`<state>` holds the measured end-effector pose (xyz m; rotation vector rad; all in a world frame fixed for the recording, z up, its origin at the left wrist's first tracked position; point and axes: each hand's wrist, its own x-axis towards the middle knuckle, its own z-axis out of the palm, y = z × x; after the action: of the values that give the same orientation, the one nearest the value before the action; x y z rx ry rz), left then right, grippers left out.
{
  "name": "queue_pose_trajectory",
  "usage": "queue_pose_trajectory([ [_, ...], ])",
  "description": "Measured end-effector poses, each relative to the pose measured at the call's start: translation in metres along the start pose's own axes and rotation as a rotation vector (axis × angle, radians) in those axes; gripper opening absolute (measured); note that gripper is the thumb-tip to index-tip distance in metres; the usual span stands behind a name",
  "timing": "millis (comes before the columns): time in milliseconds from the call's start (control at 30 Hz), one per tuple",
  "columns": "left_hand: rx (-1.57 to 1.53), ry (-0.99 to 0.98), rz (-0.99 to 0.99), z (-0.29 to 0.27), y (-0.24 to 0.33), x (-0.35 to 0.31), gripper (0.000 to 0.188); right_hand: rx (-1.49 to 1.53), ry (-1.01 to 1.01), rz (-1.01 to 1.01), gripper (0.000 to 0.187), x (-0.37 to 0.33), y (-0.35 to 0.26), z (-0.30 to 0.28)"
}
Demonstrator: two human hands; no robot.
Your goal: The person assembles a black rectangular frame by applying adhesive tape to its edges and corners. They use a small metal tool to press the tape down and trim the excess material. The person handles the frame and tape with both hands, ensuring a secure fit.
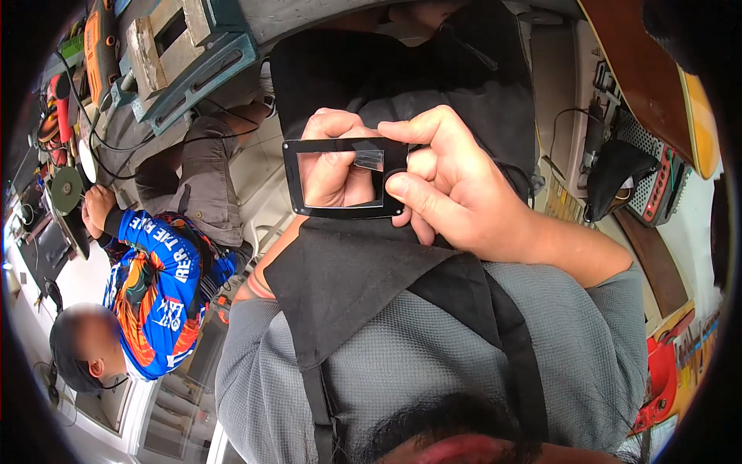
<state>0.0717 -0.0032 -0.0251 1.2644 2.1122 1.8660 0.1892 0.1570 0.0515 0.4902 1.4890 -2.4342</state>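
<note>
A flat black rectangular frame (290, 176) with a window in its middle and small holes at its corners is held up before my dark apron. My right hand (444, 182) grips its right end, with the thumb on the near face and the index finger along the top corner. Behind the frame, my left hand (328, 176) shows through the window with its fingers curled. Near its thumb tip is a small shiny, see-through strip (369, 159), which the left hand seems to pinch. Whether the window is glazed I cannot tell.
To the left a person (174, 271) in a bright patterned shirt holds their hands near a green grinding disc (66, 191). A blue-green metal vise (201, 77) and an orange power tool (100, 50) occupy the far left bench. On the right hangs a guitar-like wooden body (649, 69).
</note>
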Motion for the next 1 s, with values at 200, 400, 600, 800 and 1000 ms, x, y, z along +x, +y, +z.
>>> queue_pose_trajectory([
  [200,0.03,-0.059,-0.006,-0.002,0.003,0.002,0.016,0.001,0.013,0.029,0.04,0.0,-0.001,0.0],
  [400,-0.057,-0.05,-0.186,-0.003,0.008,-0.004,0.007,0.027,0.018,0.027,0.04,0.002,0.003,0.0],
  [600,0.034,-0.018,0.082,-0.001,0.003,0.007,0.02,0.092,0.013,0.009,0.042,0.001,0.004,0.001],
  [800,0.047,0.044,0.167,0.0,-0.002,0.008,0.034,0.115,-0.009,-0.03,0.043,-0.002,0.005,0.001],
  [1000,0.022,0.143,0.166,0.011,-0.004,0.006,0.034,0.133,-0.017,-0.017,0.043,-0.002,0.005,0.0],
])
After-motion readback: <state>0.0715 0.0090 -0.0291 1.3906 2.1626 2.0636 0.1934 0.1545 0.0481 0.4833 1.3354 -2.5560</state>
